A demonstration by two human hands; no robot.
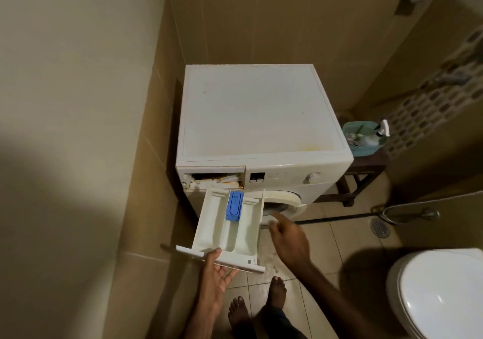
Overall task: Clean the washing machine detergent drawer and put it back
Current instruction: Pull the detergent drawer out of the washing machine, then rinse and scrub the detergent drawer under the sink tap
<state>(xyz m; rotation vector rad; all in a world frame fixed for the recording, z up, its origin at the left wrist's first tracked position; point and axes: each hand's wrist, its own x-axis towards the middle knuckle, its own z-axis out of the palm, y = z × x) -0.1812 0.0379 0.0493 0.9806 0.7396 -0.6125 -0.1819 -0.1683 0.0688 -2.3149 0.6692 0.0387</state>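
Two bare feet (pixel 261 304) stand on beige floor tiles (pixel 321 236). The left hand (pixel 218 270) grips the white plastic detergent drawer (pixel 230 230), held below the white washing machine's (pixel 258 129) slot; its blue insert (pixel 234 206) shows. The right hand (pixel 286 236) hovers relaxed beside it. A white toilet lid (pixel 439 294) gleams right.

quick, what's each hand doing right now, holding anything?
Left hand: grip on the front panel of the detergent drawer, holding it up.
Right hand: open, holding nothing, beside the drawer.
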